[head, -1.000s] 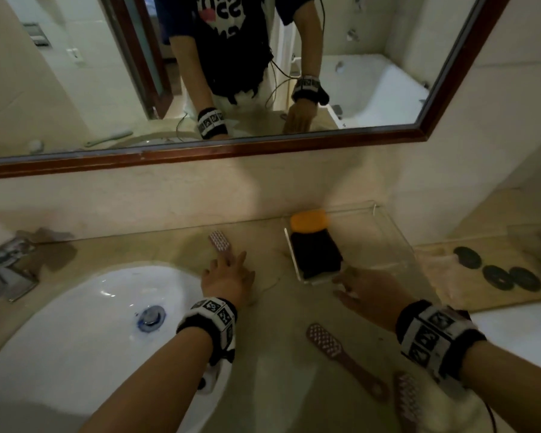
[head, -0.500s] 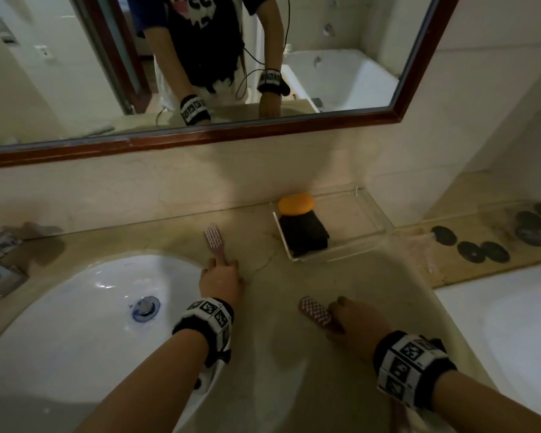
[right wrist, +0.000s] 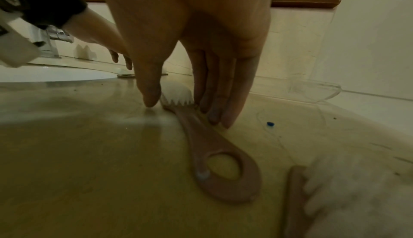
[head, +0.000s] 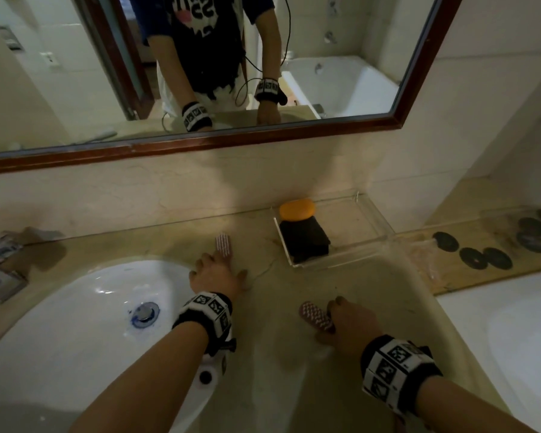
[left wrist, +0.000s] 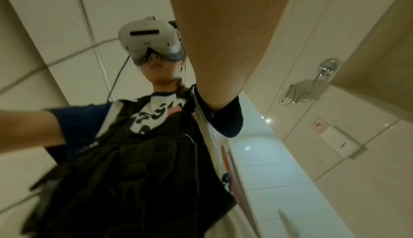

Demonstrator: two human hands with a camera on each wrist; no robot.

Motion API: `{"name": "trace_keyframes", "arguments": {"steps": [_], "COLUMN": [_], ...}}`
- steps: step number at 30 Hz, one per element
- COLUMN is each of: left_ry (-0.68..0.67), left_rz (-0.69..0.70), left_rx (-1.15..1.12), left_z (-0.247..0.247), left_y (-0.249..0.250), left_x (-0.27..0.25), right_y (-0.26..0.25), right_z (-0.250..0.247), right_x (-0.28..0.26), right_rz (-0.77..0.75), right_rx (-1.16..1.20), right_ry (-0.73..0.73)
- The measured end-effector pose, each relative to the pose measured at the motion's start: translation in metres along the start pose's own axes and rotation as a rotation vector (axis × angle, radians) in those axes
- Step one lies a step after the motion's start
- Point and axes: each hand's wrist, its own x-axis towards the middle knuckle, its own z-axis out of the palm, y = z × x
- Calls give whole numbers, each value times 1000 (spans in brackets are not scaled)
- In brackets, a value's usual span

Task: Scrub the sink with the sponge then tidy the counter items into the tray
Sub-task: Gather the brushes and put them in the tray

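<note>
- Here, the right hand (head: 347, 320) is down on the counter (head: 294, 364) over the near brush (head: 315, 316): in the right-wrist view the thumb (right wrist: 150, 98) sits on one side of the brush neck and the fingers (right wrist: 218, 111) on the other, closing round it, though the brush lies flat and unlifted.
- The brush's long axis runs from its bristle head, pointing away and to the left, back under the palm to the looped handle end (right wrist: 225, 174) near the wrist.
- The tray (head: 369, 232) lies ahead of that hand, slightly right and near the back wall, already holding the black sponge (head: 305, 240) and the orange soap (head: 296, 210); its right half is bare.
- The left hand (head: 216, 273) lies over the handle of the far brush (head: 224, 244) beside the sink (head: 75, 307); whether its fingers grip the handle cannot be told.
- The right hand is the nearer to the tray, so its lift is probably a short forward carry, the brush best turned along the tray's free side.
- A third brush (right wrist: 297, 197) lies near the right wrist, not yet picked up.
</note>
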Motion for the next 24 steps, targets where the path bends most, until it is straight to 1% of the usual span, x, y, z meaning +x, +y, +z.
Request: {"name": "trace_keyframes", "arguments": {"steps": [2,4,8,12,14,17,19,21,24], "left_ry": [-54,-81,-88,-194,-220,-231,-224,-180,-121], "left_rz": [-86,-128,-150,-120,-113,-93,-50,-15,9], "left_rx": [-8,-15,-70,-81,-80,-69,-67,-82,-190], "left_z": [3,4,-1,-7,-9,-11,-13,-15,-26], "left_y": [2,4,8,8,8,7,7,8,8], "left_x": [10,16,24,30,30,32,30,26,23], "right_y": [-2,-2,-2,0,0,0,-1,-1,1], "right_z": [0,1,0,-9,-14,-20,-24,-28,-36], "right_x": [1,3,5,10,13,18,20,21,21], "right_rz": [-2,-8,2,8,14,21,28,35,33], "right_rx": [9,20,50,77,81,78,83,89,98], "right_ry": [6,17,18,22,38,66,71,64,76]}}
